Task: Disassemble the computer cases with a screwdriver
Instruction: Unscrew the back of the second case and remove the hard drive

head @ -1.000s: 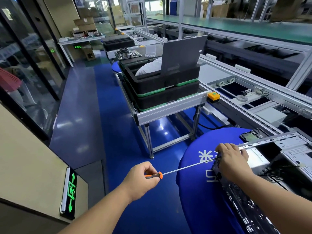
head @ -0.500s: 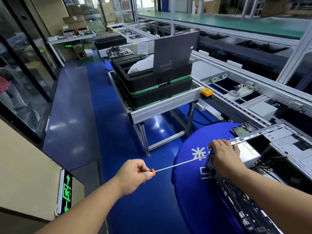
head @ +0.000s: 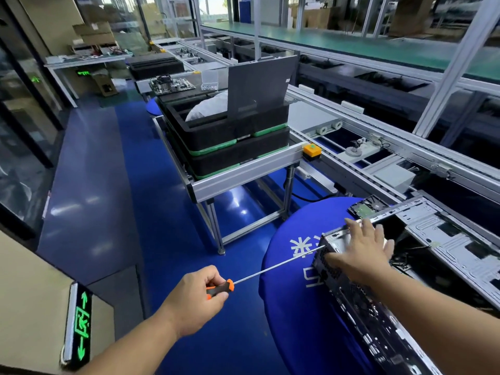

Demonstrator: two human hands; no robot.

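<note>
Driving a rear-panel screw: my left hand (head: 194,301) is curled round the orange-and-black handle of the screwdriver (head: 273,269), whose long shaft runs up and right until its tip meets the upper corner of the rear panel of the computer case (head: 351,299). My right hand (head: 364,254) lies flat on that same end of the case, fingers straight and spread, bracing it. The case lies on its side with the side panel off, resting on the blue-covered round table (head: 295,280) at its right edge, beside the conveyor line (head: 378,169). I judge this an early step, a fastener at the rear corner not yet free. The next move calls for keeping the tip seated and the shaft in line with the screw while I turn; whether it sits in the head I cannot tell. Count: one screwdriver, one case on the table, two stacked black trays (head: 238,147) on the aluminium stand (head: 243,175) beyond.
</note>
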